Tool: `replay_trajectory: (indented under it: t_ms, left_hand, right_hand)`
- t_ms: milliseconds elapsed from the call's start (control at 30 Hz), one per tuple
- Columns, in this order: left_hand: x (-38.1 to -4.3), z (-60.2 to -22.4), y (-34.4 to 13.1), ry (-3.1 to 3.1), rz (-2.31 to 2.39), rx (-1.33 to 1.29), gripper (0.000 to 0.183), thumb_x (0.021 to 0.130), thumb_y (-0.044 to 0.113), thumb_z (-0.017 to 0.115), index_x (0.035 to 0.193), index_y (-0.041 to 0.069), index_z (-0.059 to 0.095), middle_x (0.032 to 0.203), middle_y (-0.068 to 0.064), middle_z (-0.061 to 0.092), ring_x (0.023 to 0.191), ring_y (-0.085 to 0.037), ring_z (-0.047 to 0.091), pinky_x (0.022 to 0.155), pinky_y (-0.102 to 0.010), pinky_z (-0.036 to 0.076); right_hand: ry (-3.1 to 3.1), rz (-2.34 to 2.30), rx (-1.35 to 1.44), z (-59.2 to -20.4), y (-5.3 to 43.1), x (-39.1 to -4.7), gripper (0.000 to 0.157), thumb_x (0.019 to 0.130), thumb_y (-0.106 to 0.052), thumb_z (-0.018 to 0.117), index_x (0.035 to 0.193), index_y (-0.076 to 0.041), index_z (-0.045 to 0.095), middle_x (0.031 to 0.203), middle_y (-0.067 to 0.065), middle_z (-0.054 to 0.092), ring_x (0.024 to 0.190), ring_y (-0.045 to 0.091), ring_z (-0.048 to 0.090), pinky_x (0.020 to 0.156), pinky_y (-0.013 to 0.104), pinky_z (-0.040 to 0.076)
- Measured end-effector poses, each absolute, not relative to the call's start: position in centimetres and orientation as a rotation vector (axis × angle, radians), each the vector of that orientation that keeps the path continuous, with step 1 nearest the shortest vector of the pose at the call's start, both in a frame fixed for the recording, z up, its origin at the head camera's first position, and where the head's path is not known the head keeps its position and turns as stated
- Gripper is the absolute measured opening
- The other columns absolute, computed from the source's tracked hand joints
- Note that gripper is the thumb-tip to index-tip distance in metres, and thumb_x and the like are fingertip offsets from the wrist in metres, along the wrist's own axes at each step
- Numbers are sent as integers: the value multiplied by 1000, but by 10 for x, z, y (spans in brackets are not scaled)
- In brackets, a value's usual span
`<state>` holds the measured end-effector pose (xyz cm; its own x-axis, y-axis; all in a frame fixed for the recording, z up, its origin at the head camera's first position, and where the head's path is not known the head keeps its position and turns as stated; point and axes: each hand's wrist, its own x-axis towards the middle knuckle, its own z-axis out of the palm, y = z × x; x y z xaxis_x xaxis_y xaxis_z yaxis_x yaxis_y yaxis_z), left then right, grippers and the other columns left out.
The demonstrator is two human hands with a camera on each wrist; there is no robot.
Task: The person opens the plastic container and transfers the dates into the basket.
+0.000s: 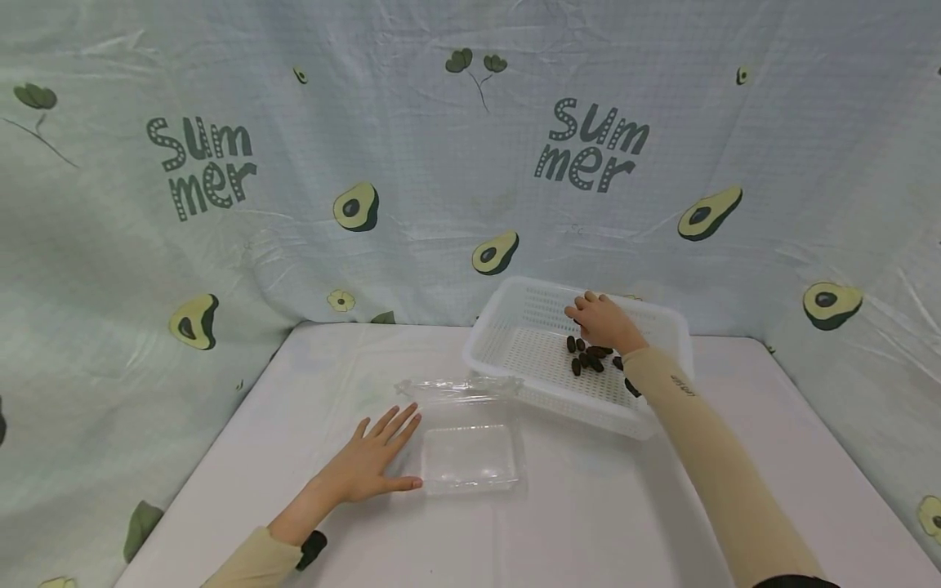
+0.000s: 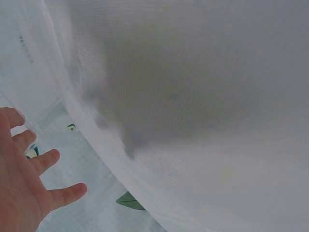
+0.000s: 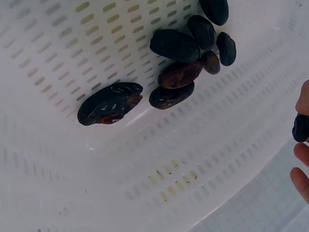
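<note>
My left hand (image 1: 367, 467) has its fingers spread straight at the left side of a clear plastic clamshell box (image 1: 470, 457), whose lid (image 1: 459, 389) stands up at the back. The fingertips are close to the box's edge; whether they touch is hard to tell. Over a white perforated basket (image 1: 515, 388), my right hand (image 1: 603, 322) pinches a dark date (image 3: 300, 128), partly seen at the edge of the right wrist view. Several more dates (image 3: 175, 46) lie on the basket floor below, and one bigger date (image 3: 110, 104) sits apart by the wall.
A pale table (image 1: 353, 359) carries the box and the basket, the basket behind and to the right of the box. Around it hangs a curtain (image 1: 412, 147) printed with avocados and lettering. The right forearm sleeve (image 1: 706, 441) crosses the basket's right side.
</note>
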<state>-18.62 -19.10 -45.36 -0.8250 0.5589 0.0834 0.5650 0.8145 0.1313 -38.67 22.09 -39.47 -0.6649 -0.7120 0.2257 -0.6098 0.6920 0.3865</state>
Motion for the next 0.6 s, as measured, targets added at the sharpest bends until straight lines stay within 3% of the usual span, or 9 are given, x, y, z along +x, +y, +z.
replay_trajectory:
  t_ms: [600]
  left_hand:
    - [-186,-451,-190,-2951,-217,-930,88,79,65,45,143,11,19,150,-8,16,136,-35,19,97,-64,22]
  right_hand:
    - [-2571,-475,1091,-409,208,-388,20,83,-9,58,103,-11,53,88,8,53,76,22,45,67,36,41]
